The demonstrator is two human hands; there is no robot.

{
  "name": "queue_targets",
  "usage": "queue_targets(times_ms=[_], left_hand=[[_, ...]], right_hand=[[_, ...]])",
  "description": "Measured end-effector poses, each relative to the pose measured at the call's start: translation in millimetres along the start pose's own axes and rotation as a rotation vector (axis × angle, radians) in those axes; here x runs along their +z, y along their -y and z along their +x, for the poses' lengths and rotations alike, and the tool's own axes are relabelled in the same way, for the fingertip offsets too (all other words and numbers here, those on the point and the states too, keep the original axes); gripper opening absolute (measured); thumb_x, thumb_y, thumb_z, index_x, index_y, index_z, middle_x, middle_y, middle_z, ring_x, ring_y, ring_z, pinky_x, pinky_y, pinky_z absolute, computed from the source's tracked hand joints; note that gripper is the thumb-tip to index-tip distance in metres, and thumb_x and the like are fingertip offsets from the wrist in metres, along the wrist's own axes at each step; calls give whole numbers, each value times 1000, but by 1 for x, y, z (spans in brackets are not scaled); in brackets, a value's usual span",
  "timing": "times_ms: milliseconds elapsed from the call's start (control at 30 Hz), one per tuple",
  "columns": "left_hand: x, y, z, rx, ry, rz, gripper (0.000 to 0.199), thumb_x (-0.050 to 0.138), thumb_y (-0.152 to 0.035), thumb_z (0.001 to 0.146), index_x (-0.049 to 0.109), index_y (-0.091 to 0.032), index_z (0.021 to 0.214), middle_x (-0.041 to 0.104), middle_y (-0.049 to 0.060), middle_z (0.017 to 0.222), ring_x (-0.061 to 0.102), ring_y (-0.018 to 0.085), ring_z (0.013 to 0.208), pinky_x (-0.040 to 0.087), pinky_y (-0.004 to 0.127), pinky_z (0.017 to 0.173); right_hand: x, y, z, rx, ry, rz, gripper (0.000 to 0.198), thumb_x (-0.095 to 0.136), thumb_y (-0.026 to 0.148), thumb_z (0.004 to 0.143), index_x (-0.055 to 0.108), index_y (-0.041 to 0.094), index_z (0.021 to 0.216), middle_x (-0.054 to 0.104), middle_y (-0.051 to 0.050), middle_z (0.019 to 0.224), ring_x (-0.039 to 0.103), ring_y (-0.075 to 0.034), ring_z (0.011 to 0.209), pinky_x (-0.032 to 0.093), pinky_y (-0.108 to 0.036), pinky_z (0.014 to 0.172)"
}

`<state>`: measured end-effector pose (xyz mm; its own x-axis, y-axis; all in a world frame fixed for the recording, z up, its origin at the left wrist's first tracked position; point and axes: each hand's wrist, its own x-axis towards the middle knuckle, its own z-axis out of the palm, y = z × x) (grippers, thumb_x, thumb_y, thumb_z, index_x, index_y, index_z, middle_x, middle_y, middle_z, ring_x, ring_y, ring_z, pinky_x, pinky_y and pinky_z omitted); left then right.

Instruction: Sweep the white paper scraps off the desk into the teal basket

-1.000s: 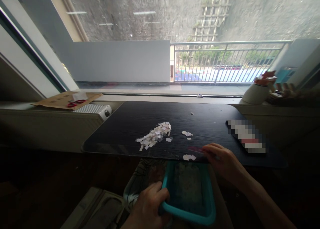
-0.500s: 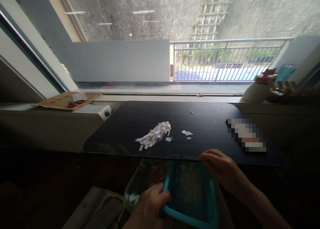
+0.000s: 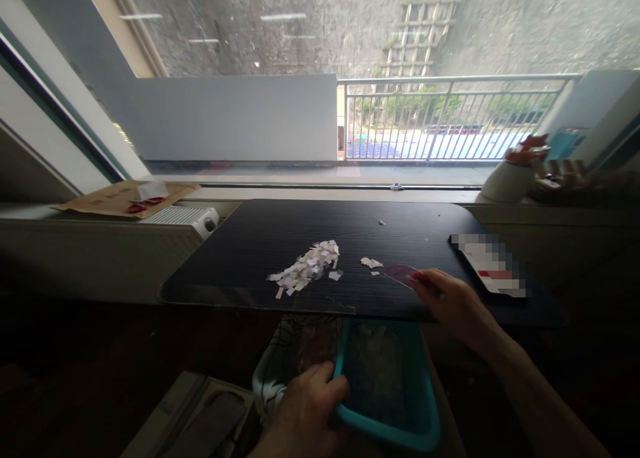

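Scraps (image 3: 305, 269) lie heaped mid-frame on the table (image 3: 225, 265), stragglers (image 3: 371, 263) to their right. Beside those, the right hand (image 3: 450, 299) pinches a pinkish card (image 3: 398, 273), apparently for sweeping; that calls for a flat edge behind them. At lower centre the left hand (image 3: 314, 397) grips the bin (image 3: 387, 433). The bin's contents (image 3: 377, 368) are murky; pixels mask an item (image 3: 484, 263) at right.
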<state>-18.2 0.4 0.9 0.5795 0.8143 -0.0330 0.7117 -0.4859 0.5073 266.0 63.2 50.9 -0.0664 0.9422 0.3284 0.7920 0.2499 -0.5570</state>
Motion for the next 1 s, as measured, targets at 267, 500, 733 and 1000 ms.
queue_targets(times_ms=[267,500,733,1000], left_hand=[[7,9,0,-21,54,29,21,62,-11,57,50,-21,71,53,0,82,52,18,78,33,25,62],[10,11,2,-11,62,77,21,65,-13,60,52,-21,74,54,-1,85,53,19,80,34,26,64],[12,16,5,-23,127,121,21,65,-15,60,53,-22,76,55,0,86,54,19,80,34,26,63],[9,10,3,10,94,93,20,62,-13,60,52,-22,76,55,1,86,53,19,79,33,26,62]], right_hand=[[7,9,15,8,61,-56,19,47,30,89,63,19,91,66,-3,80,59,-15,66,41,-25,60],[5,13,34,23,-2,-144,20,46,26,88,63,18,90,66,-5,84,59,-17,70,39,-26,62],[14,14,33,-15,82,-68,22,46,28,88,64,18,94,66,-3,80,59,-15,66,40,-24,59],[5,11,37,-1,106,-56,22,48,29,85,65,18,92,68,-3,77,60,-15,65,39,-24,57]])
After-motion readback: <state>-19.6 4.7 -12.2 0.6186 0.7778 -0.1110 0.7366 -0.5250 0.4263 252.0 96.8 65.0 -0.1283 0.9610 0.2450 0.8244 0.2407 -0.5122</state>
